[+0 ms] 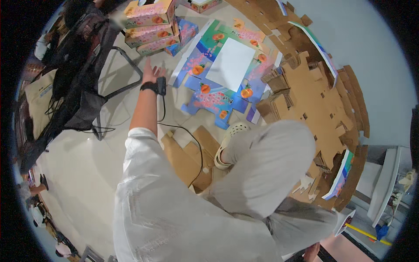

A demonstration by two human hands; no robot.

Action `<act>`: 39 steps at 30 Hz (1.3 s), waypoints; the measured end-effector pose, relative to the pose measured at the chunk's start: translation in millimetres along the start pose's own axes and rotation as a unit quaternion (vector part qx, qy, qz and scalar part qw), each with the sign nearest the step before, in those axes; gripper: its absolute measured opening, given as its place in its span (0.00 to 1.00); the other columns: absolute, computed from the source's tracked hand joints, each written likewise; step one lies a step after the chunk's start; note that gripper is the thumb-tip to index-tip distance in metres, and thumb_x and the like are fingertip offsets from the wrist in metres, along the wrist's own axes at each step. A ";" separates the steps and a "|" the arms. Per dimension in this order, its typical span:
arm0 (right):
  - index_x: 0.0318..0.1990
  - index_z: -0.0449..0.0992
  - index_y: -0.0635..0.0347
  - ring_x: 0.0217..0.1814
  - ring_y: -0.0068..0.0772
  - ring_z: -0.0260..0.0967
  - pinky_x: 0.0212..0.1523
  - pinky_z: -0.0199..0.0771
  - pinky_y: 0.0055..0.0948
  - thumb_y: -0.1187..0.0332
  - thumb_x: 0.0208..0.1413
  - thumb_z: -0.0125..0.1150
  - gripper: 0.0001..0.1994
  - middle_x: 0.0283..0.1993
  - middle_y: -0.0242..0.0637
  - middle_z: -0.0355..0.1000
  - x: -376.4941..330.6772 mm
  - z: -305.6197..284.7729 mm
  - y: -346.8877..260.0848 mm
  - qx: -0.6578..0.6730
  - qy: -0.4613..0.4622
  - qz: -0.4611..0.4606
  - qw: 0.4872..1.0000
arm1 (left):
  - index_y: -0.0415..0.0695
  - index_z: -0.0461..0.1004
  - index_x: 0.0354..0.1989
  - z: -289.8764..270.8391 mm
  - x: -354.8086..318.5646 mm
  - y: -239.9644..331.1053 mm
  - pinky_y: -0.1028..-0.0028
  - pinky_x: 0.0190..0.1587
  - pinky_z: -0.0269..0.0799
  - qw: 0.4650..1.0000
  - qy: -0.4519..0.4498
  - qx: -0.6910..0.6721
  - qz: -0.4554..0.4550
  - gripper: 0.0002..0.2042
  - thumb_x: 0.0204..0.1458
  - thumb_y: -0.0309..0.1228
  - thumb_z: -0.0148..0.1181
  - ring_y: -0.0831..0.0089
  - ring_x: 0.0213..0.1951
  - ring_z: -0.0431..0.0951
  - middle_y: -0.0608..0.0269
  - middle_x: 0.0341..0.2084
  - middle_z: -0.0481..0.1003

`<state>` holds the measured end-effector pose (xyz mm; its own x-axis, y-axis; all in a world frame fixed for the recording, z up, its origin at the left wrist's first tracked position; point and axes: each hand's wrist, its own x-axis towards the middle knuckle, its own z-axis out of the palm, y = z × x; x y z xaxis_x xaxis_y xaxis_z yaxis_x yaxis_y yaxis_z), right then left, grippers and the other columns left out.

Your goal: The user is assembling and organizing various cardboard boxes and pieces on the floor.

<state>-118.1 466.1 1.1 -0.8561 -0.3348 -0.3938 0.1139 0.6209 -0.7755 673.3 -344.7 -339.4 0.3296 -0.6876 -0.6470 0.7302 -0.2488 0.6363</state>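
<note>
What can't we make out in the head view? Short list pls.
All head view:
- Right hand's pose: the lower edge cuts off all but a patch of skin.
- Shoe: partly hidden by the trouser leg.
- Brown cardboard on the floor: partly covered by the person's body.
- Farthest box: cut off by the top edge.

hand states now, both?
Left hand: open, fingers spread, nothing visible in it.
Right hand: can't tell; only a patch of skin, maybe that hand, shows at the lower edge.
</note>
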 end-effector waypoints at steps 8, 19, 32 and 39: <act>0.78 0.45 0.62 0.78 0.61 0.55 0.73 0.65 0.58 0.61 0.73 0.51 0.34 0.79 0.55 0.51 -81.1 -53.1 -21.3 -0.096 0.106 0.230 0.963 | 0.56 0.55 0.74 17.7 126.3 26.1 0.43 0.50 0.77 0.993 -0.023 -0.039 0.111 0.45 0.52 0.60 0.69 0.50 0.54 0.70 0.48 0.70 0.50; 0.74 0.56 0.66 0.74 0.52 0.63 0.71 0.71 0.46 0.70 0.68 0.52 0.29 0.72 0.53 0.64 -159.8 -6.1 -72.8 -0.345 -0.001 0.314 0.885 | 0.55 0.53 0.77 18.2 216.1 30.9 0.32 0.58 0.70 0.982 -0.016 0.031 0.187 0.46 0.59 0.73 0.48 0.45 0.70 0.61 0.55 0.73 0.56; 0.75 0.53 0.62 0.74 0.54 0.62 0.74 0.64 0.51 0.64 0.72 0.50 0.29 0.72 0.53 0.65 -162.2 -89.4 -58.3 -0.327 -0.191 0.194 0.905 | 0.42 0.65 0.66 -37.7 181.7 21.5 0.54 0.64 0.77 0.991 -0.048 -0.067 0.103 0.34 0.59 0.50 0.67 0.53 0.61 0.75 0.49 0.61 0.70; 0.70 0.58 0.61 0.69 0.51 0.64 0.69 0.67 0.51 0.62 0.71 0.52 0.25 0.68 0.50 0.68 -127.2 -34.8 -17.2 -0.321 -0.249 0.131 0.904 | 0.44 0.70 0.61 -120.4 63.3 -87.3 0.57 0.62 0.77 0.970 -0.193 -0.114 0.091 0.21 0.68 0.45 0.56 0.61 0.57 0.78 0.58 0.55 0.76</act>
<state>-28.7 522.6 81.8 -0.4910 -0.2951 -0.8196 -0.1736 0.9552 -0.2399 702.4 -284.3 -486.5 0.2482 -0.9213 -0.2992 0.8088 0.0272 0.5874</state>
